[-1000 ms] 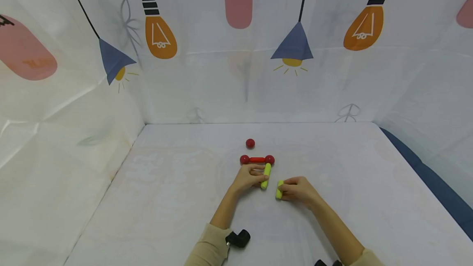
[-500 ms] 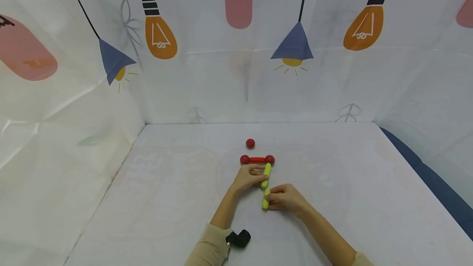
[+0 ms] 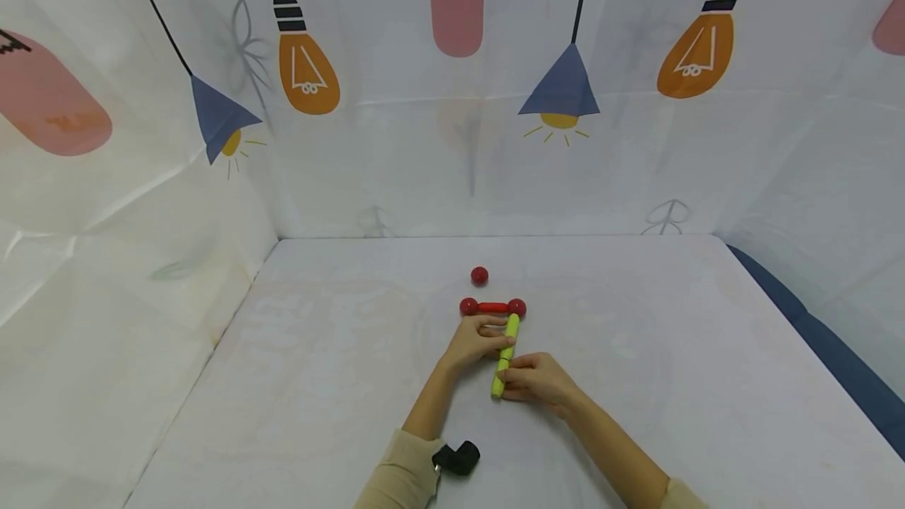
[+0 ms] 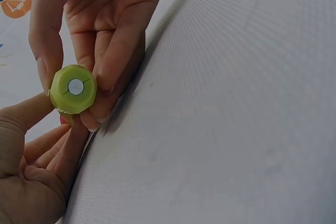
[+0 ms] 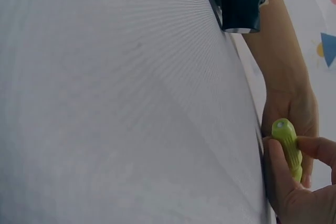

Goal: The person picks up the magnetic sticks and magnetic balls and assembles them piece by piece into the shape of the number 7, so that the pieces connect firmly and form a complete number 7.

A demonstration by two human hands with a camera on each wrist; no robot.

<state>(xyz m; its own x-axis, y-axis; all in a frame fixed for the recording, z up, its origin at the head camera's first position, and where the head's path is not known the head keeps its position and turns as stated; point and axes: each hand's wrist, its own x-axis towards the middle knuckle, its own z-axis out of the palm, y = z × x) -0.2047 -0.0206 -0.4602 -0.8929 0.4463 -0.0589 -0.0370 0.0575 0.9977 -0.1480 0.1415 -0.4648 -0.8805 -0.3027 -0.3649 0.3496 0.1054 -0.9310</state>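
In the head view my left hand (image 3: 472, 342) pinches a yellow-green magnetic rod (image 3: 513, 326), its far end against a red ball (image 3: 517, 307). My right hand (image 3: 543, 380) grips a second yellow-green magnetic rod (image 3: 497, 389), lined up end to end with the first; a thin dark line marks where they meet. A red rod (image 3: 492, 308) joins that ball to another red ball (image 3: 468, 306) on the left. Seen in the left wrist view, the second rod's near end carries a round silvery disc (image 4: 76, 86). Fingers partly cover both yellow-green rods.
A single red ball (image 3: 479, 276) lies farther back on the white table (image 3: 339, 383). Behind the table's back edge rises a white sheet (image 3: 396, 163) printed with lamps and bulbs. A black wrist camera (image 3: 456, 458) is strapped to the left forearm.
My right hand has moved left and slightly toward me with its rod, bringing it end to end with the rod in my left hand. The left hand stays in place.
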